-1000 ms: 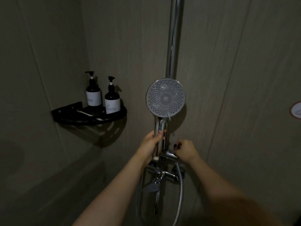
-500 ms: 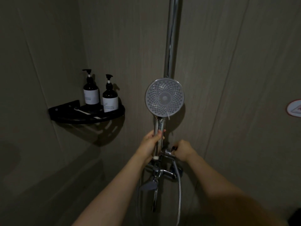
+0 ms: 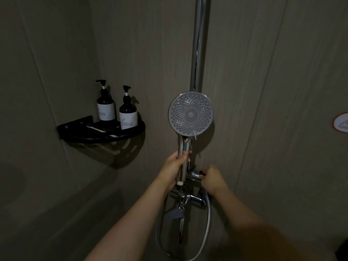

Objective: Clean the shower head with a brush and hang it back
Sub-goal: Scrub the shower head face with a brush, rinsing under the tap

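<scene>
From the head camera, in a dim shower corner, the left hand [image 3: 172, 169] has its fingers [image 3: 184, 155] wrapped around the chrome handle of the shower head [image 3: 190, 114], holding it upright. The round, nozzle-dotted face of the shower head is turned toward the camera and stands in front of the lower end of the vertical chrome rail [image 3: 199, 44] on the wall. The bottom of the handle, with a pale end piece, shows just under the left palm. The right hand [image 3: 213, 178] is just beside it, at the chrome bracket [image 3: 193, 175] on the rail, its fingers curled in around a small dark knob; how firmly they grip it cannot be told. Below both hands sits the chrome mixer tap [image 3: 189, 198], and the metal hose [image 3: 208, 227] hangs from it in a loop toward the bottom edge. To the left, well apart from the hands, a black corner shelf [image 3: 75, 129] is fixed where the two walls meet; two dark pump bottles [image 3: 106, 106] with white labels stand on it side by side, and a thin white item lies flat next to them, too small to identify. A round sign [image 3: 341, 125] is cut off at the right edge.
</scene>
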`<action>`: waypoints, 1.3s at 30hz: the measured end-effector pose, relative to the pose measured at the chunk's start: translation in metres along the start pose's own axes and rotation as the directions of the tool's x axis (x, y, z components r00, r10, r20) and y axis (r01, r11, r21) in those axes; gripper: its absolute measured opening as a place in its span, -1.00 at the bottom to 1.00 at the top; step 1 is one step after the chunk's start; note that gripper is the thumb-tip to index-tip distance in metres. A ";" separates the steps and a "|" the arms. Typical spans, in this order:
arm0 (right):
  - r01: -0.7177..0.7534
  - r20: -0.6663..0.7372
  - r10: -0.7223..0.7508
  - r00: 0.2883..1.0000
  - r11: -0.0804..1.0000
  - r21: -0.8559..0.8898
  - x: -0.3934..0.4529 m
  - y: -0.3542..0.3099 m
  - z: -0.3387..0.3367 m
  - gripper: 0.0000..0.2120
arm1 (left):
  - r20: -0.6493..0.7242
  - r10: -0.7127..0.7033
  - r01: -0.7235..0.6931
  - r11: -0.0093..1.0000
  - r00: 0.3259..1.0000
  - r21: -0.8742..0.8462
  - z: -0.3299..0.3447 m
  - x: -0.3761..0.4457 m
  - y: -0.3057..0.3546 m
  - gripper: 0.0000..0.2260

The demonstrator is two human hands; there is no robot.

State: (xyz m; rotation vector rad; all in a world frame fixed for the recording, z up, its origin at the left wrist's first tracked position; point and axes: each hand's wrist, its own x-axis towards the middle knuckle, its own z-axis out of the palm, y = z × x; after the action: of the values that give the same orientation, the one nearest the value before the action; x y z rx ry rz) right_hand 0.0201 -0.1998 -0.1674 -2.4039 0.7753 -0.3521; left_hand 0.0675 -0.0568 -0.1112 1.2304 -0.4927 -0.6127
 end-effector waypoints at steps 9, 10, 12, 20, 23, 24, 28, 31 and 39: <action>-0.112 0.011 0.117 0.993 0.915 0.386 -0.002 0.016 0.001 -0.78 | -0.041 -0.030 0.031 0.999 0.999 0.020 0.001 -0.003 0.001 -0.71; -0.125 0.013 0.131 0.991 0.905 0.406 -0.001 0.018 0.002 -0.77 | -0.050 -0.028 0.029 0.999 0.998 0.017 0.001 -0.003 0.001 -0.72; -0.123 0.000 0.137 0.991 0.892 0.436 0.001 0.021 0.004 -0.81 | -0.055 -0.029 0.029 1.000 0.998 0.004 0.002 -0.002 -0.001 -0.73; -0.100 -0.257 0.209 0.943 0.920 0.380 -0.003 0.011 -0.008 -0.70 | -0.024 -0.019 0.019 1.000 1.000 0.023 -0.006 -0.003 0.000 -0.69; -0.039 -0.472 0.164 0.866 0.964 0.264 -0.016 -0.006 -0.023 -0.68 | -0.042 -0.013 0.014 1.000 0.999 0.009 -0.011 -0.006 0.002 -0.68; -0.018 -0.508 0.134 0.851 0.974 0.227 -0.019 -0.013 -0.026 -0.68 | -0.047 0.000 0.000 1.000 0.999 0.004 -0.013 -0.007 0.004 -0.69; 0.172 -0.518 -0.133 0.845 0.985 0.029 -0.025 -0.046 -0.028 -0.70 | -0.085 0.081 -0.083 0.996 0.993 -0.029 -0.023 -0.014 0.018 -0.80; 0.404 -0.467 -0.391 0.793 0.911 -0.075 -0.030 -0.075 -0.019 -0.68 | -0.149 0.138 -0.148 0.987 0.979 -0.061 -0.033 -0.021 0.032 -0.85; 0.634 -0.342 -0.602 0.722 0.773 -0.023 -0.047 -0.172 0.004 -0.68 | -0.475 0.272 -0.338 0.939 0.837 -0.059 -0.078 -0.057 0.106 -0.87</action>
State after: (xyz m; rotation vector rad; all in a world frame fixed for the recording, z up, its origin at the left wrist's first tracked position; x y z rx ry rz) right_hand 0.0612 -0.0564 -0.0700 -2.4786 0.0305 -1.0626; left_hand 0.0932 0.0596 -0.0310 1.0852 -0.2284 -0.0659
